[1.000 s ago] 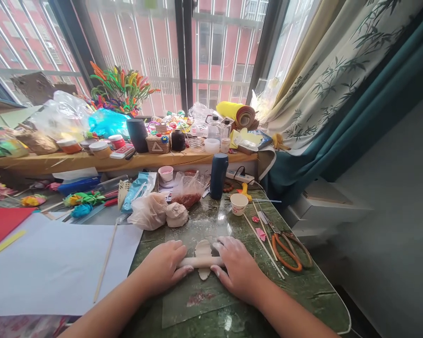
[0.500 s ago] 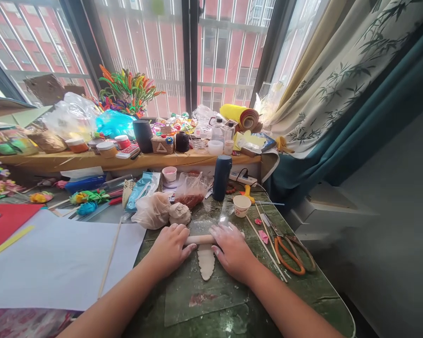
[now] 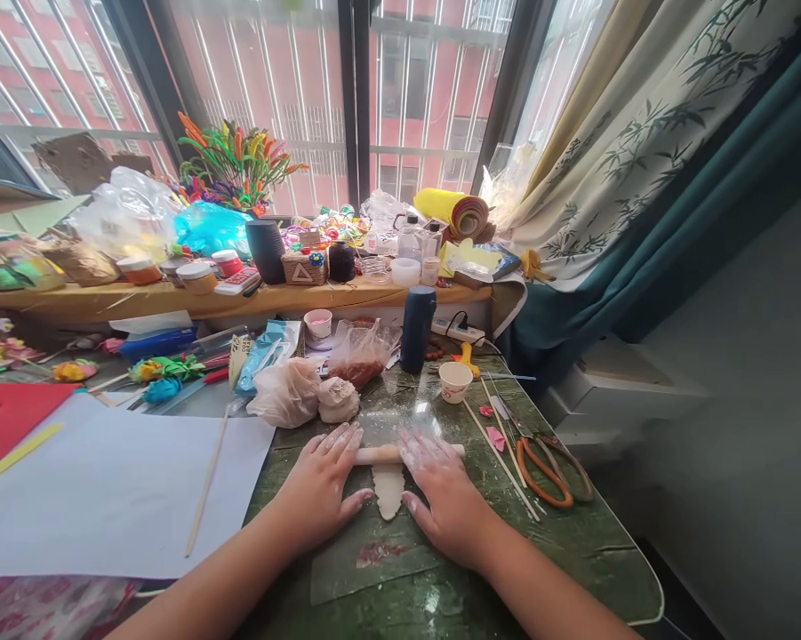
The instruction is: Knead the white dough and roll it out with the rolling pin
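Observation:
A pale wooden rolling pin (image 3: 379, 455) lies crosswise over a strip of flattened clay (image 3: 388, 493) with a scalloped edge. My left hand (image 3: 320, 480) rests flat over the pin's left end, fingers stretched forward and dusted white. On its right end, my right hand (image 3: 436, 480) lies likewise, palm down with fingers extended and whitened. Both thumbs point inward, beside the clay strip. Part of the pin is hidden under the hands. The clay sits on a clear sheet (image 3: 333, 573) spread over the green tabletop.
Beyond my hands are a lump of clay (image 3: 339, 400), a plastic bag (image 3: 285, 393), a paper cup (image 3: 455, 382) and a dark blue cylinder (image 3: 418, 329). Orange-handled scissors (image 3: 543, 471) and thin sticks (image 3: 503, 458) lie right. White paper (image 3: 107, 489) covers the left side.
My fingers have straightened and flattened over the rolling pin; earlier they were more curled around it. The pin now covers the clay strip slightly nearer to its rounded tip.

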`<state>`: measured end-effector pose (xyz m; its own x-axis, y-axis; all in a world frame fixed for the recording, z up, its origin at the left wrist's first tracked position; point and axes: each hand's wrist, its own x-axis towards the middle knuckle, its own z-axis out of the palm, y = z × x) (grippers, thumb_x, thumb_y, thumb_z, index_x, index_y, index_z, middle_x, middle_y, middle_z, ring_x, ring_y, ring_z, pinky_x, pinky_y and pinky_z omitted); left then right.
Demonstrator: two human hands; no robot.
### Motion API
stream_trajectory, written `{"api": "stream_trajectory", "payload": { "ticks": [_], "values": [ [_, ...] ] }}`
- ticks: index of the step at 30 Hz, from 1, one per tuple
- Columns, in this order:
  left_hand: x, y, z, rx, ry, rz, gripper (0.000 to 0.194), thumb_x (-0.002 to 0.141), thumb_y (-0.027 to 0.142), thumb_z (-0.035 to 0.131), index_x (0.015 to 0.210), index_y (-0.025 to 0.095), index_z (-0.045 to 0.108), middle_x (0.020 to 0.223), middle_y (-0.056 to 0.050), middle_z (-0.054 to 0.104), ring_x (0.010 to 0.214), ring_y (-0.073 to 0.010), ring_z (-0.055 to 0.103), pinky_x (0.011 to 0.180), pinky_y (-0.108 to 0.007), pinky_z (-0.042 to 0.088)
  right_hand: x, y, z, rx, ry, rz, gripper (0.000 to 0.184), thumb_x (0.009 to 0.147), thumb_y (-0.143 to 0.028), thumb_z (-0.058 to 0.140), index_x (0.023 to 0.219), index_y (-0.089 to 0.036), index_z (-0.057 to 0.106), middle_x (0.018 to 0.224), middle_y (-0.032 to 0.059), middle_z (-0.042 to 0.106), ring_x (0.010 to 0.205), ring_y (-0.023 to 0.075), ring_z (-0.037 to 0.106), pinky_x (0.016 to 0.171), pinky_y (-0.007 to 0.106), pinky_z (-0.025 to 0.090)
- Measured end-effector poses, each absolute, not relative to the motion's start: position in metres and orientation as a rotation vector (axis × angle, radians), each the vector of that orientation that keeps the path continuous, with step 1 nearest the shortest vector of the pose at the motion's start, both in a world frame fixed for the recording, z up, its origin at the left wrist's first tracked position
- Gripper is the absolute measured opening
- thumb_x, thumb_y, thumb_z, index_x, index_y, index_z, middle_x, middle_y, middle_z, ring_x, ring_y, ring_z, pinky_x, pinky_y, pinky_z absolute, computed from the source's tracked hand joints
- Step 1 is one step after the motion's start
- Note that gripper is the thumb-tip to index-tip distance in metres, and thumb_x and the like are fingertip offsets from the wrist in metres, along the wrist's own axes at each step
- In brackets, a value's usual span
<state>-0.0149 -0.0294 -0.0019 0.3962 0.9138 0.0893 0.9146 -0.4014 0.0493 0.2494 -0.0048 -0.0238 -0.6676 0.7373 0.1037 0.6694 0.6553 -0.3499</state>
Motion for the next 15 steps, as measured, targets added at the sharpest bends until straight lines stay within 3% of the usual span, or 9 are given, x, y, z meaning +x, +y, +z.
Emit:
{"api": "stream_trajectory", "payload": {
  "ticks": [9,15],
  "values": [
    [-0.018,-0.064,-0.004,-2.701,-1.66,-0.124,0.092,0.093,0.065,0.052,0.165,0.019,0.018,0.168,-0.014,0.029,0.154,-0.0335,0.03,0.124,-0.05,0.026,0.266,-0.03,-0.017,-1.047,-2.676,0.559,0.071,0.102,-0.043,0.048,0.164,-0.023,0.021,0.169,0.0064,0.024,0.158,0.0288,0.017,0.128,0.054,0.018],
    [-0.016,-0.04,-0.003,-2.638,-1.769,-0.132,0.08,0.097,0.064,0.045,0.161,0.018,0.031,0.165,-0.013,0.037,0.152,-0.0332,0.035,0.121,-0.048,0.028,0.255,-0.003,-0.009,-1.09,-2.666,0.61,0.067,0.103,-0.049,0.043,0.162,-0.021,0.027,0.169,0.0082,0.023,0.158,0.0303,0.014,0.128,0.057,0.012]
  ]
}}
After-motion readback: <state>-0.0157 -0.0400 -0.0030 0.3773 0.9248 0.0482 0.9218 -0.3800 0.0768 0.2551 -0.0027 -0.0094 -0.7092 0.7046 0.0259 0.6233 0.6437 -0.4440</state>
